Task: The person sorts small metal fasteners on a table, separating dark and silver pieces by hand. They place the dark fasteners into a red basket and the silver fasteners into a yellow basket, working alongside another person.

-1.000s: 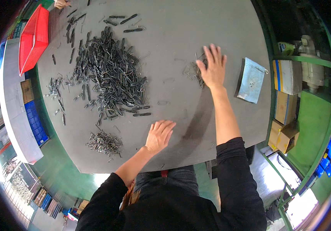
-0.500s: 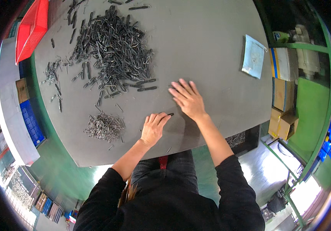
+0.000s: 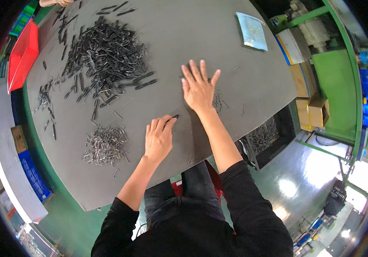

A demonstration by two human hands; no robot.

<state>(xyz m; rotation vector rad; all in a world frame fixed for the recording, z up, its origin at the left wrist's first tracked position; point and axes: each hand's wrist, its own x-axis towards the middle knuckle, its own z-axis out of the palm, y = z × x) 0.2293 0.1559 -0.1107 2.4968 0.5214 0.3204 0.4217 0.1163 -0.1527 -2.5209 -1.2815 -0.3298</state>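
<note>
My left hand [image 3: 158,137] is closed in a pinch on a small black strip-like piece [image 3: 175,116], whose tip shows past the fingers. Farther off, my right hand [image 3: 199,88] is spread palm down over the grey table [image 3: 166,38]. Dark ends of a piece [image 3: 210,80] show beside its fingers; the rest is hidden under them. Several thin metal wire pieces [image 3: 220,102] lie right of its wrist. A large heap of black strip-like pieces [image 3: 106,53] lies at far left, and a smaller pile of bent metal wire pieces [image 3: 104,145] is left of my left hand.
A blue face mask [image 3: 252,32] lies at the far right of the table. A black bin [image 3: 274,147] of metal pieces is below the right edge. A red basket [image 3: 23,55] stands at the left edge. Another person's hand [image 3: 64,2] shows at far left. Cardboard boxes [image 3: 304,79] are stacked at right.
My view has shifted and turned. My right hand has moved farther forward over the table, its fingers wider apart. Loose wire pieces now show beside it. My left hand still pinches the black piece.
</note>
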